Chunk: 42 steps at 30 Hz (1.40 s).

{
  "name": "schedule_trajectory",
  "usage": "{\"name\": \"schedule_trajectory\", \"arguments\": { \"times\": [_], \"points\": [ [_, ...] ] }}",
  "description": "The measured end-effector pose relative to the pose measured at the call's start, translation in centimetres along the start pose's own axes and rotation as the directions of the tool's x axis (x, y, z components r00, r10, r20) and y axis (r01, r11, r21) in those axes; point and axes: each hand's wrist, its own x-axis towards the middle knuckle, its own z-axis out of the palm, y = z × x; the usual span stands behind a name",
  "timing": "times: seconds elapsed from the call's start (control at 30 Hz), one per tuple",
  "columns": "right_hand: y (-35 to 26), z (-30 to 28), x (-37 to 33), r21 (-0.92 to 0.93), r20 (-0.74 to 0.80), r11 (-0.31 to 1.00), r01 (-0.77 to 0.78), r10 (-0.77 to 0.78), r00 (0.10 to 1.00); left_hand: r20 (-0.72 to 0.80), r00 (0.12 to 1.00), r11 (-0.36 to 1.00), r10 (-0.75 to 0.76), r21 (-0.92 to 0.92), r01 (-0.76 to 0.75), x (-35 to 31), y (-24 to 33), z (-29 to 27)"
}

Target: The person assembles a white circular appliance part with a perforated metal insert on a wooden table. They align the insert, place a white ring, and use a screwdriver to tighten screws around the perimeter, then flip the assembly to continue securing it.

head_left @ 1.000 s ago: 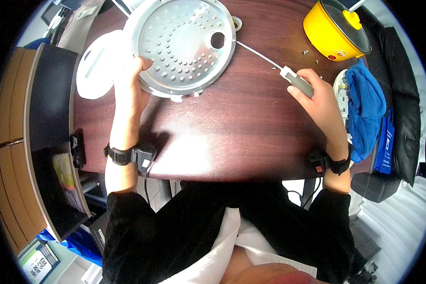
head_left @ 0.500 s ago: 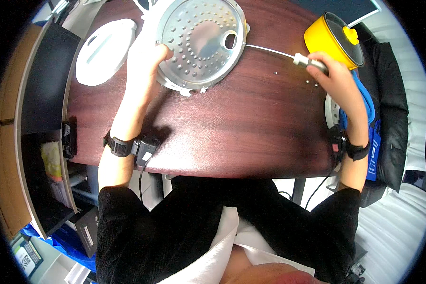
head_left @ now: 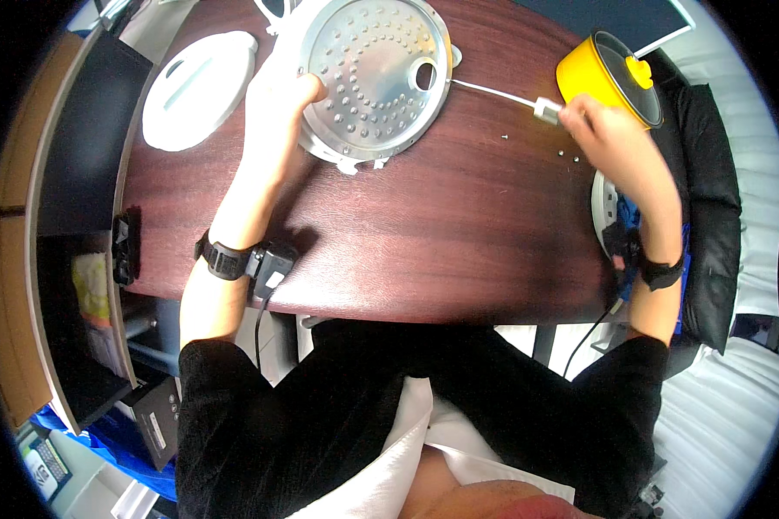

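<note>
My right grip (head_left: 610, 134), at the upper right of the frame, was wrapped round the handle of a screwdriver (head_left: 545, 111). Its long axis ran left and slightly upward, ending at the right rim of the metal disc (head_left: 370, 73) at upper centre; whether the tip touched, I couldn't tell. My left grip (head_left: 275, 108) clasped the opposite edge, thumb on top, fingers hidden.

Metal disc (head_left: 368, 65) cut off by top edge; right hand (head_left: 613, 137) blurred, hiding most of screwdriver handle (head_left: 547, 110).
</note>
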Motion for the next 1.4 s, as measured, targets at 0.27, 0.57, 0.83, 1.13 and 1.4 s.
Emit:
{"name": "schedule_trajectory", "arguments": {
  "times": [0.27, 0.57, 0.83, 1.13, 1.4],
  "points": [
    [-3.4, 3.2, -2.2, 0.403, 0.228, 0.838, -0.369, 0.299, 0.927, -0.006, 1.0, 1.0, 0.01, -0.002, -0.01, 0.0, -0.5, -0.2],
    [0.5, -0.4, 1.9, -0.344, -0.104, 0.93, 0.127, -0.172, 0.98, 0.015, 1.0, 0.999, 0.008, -0.036, -0.007, -0.3, 0.2, 0.1],
    [-1.5, -2.3, 4.1, -0.539, -0.264, 0.826, 0.166, -0.353, 0.898, -0.023, 1.0, 1.0, 0.013, -0.015, -0.013, -0.3, 0.4, 0.4],
    [-0.2, -0.1, -0.9, 0.023, -0.45, 0.995, 0.099, -0.078, 0.89, -0.025, 0.999, 0.997, 0.046, 0.055, -0.045, -0.2, 0.1, 0.4],
    [-0.2, 6.6, -5.9, 0.826, 0.266, 0.335, -0.454, 0.479, 0.837, -0.074, 0.997, 0.998, -0.017, 0.056, 0.021, -0.3, 0.5, 0.6]
  ]
}}
